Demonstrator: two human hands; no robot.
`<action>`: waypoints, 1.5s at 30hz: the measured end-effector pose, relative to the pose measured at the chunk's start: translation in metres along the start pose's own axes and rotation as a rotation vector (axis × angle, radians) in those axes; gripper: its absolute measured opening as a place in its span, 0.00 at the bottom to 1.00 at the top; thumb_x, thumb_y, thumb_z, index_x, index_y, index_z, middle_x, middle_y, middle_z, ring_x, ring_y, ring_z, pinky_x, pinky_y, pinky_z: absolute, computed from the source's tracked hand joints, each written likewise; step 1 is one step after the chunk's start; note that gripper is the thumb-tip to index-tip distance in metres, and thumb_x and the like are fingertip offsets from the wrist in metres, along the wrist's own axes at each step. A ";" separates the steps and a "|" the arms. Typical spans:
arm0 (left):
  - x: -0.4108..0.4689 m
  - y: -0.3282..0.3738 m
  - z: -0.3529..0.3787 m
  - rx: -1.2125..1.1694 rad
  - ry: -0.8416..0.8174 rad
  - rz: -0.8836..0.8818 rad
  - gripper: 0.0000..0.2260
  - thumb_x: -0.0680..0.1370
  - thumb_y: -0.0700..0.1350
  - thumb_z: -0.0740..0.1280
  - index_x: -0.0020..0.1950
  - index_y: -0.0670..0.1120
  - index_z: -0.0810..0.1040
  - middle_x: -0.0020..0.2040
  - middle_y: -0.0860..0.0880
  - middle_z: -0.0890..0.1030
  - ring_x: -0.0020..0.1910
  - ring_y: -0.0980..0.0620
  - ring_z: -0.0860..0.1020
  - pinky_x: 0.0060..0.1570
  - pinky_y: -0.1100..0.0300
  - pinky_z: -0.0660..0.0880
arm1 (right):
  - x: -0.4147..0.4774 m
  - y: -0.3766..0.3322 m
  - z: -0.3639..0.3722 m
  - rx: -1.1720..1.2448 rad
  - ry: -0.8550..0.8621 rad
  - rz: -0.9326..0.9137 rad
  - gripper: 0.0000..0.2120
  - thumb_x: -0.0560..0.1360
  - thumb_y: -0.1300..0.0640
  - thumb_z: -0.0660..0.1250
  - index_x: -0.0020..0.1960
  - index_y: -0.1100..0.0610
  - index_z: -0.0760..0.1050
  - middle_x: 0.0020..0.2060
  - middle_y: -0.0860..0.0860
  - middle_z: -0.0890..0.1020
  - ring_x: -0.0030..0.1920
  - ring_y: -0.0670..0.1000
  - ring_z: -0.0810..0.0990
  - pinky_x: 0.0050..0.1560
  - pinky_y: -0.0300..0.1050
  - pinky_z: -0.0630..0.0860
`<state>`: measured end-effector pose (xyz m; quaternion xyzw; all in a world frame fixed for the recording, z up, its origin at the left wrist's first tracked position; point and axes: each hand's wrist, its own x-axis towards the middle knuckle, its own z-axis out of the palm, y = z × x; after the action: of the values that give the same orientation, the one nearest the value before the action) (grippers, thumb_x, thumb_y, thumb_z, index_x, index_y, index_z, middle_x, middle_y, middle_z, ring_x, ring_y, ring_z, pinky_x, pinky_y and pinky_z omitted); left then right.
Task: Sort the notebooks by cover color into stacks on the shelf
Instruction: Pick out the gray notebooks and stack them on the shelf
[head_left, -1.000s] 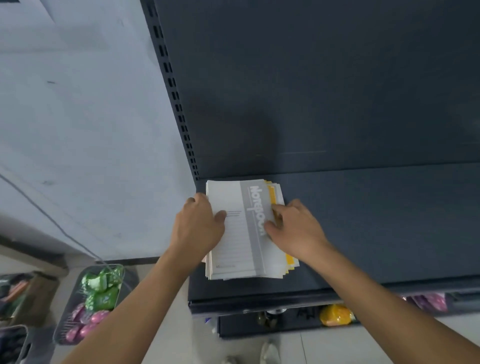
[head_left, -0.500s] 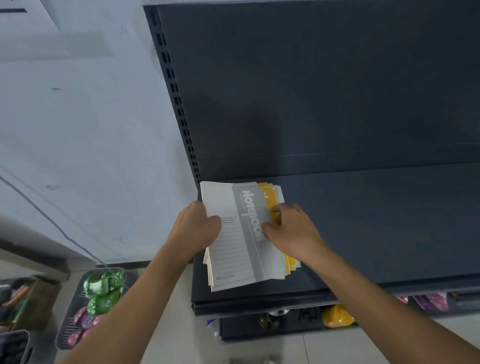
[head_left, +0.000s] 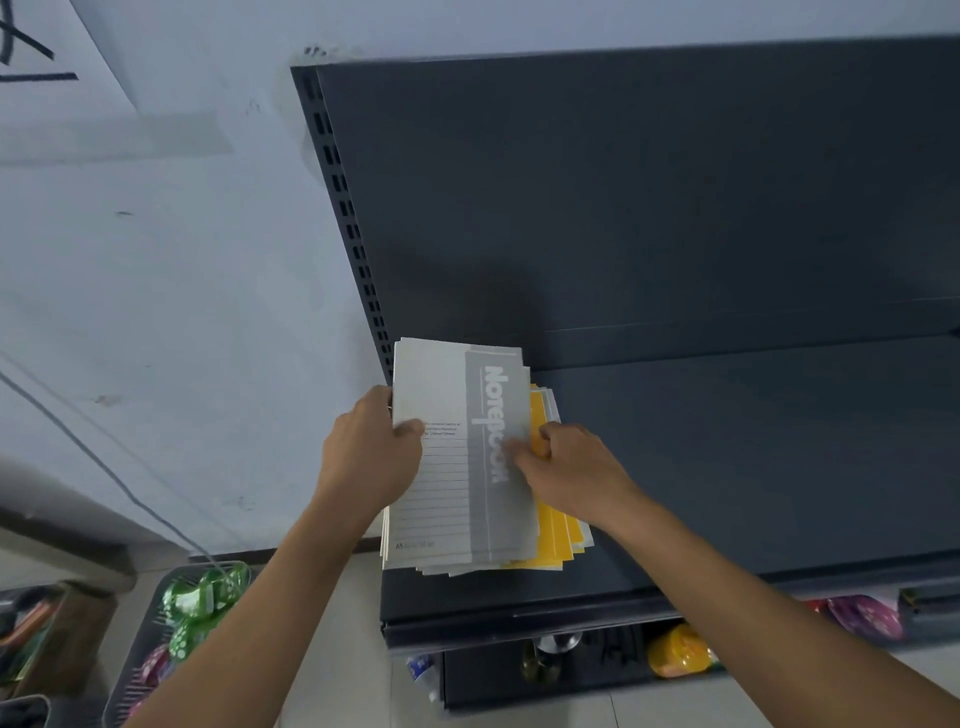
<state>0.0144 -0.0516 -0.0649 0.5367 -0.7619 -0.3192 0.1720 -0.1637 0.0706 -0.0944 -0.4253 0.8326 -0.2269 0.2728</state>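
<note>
The thin, floppy grey notebook (head_left: 462, 457) looks light and slippery, best pinched at its long edges, as the left hand (head_left: 371, 457) and right hand (head_left: 571, 470) do above the yellow notebooks (head_left: 553, 530) on the shelf (head_left: 753, 467).

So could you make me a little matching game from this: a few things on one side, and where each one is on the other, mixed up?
Things:
1. grey notebook
2. yellow notebooks
3. green packets
4. left hand

Places:
A. in a wire basket on the floor, lower left
B. top of the pile on the shelf
C. peeking out from under the pile's right side
D. gripping the pile's left edge

Pairs: 1-B, 2-C, 3-A, 4-D
</note>
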 end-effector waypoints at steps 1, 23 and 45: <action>0.001 0.002 0.000 -0.068 -0.035 -0.009 0.05 0.81 0.46 0.65 0.56 0.49 0.75 0.49 0.54 0.81 0.46 0.52 0.79 0.45 0.53 0.77 | 0.000 -0.002 -0.002 0.040 0.000 0.011 0.24 0.78 0.32 0.57 0.45 0.53 0.73 0.42 0.47 0.77 0.43 0.48 0.79 0.41 0.45 0.76; -0.006 0.133 0.109 0.100 -0.263 0.485 0.16 0.81 0.52 0.65 0.66 0.47 0.73 0.56 0.51 0.81 0.43 0.56 0.74 0.40 0.63 0.69 | -0.052 0.089 -0.110 0.274 0.405 0.356 0.08 0.77 0.50 0.70 0.49 0.55 0.80 0.45 0.48 0.85 0.46 0.48 0.83 0.52 0.49 0.82; -0.176 0.413 0.348 0.185 -0.530 0.745 0.16 0.80 0.53 0.63 0.64 0.47 0.72 0.56 0.48 0.79 0.49 0.49 0.78 0.45 0.52 0.78 | -0.220 0.371 -0.309 0.024 0.702 0.542 0.15 0.75 0.51 0.66 0.44 0.65 0.77 0.38 0.57 0.83 0.38 0.56 0.81 0.37 0.48 0.77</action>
<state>-0.4244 0.3080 -0.0299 0.1394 -0.9457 -0.2924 0.0257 -0.4724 0.4971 -0.0320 -0.0855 0.9535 -0.2876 0.0279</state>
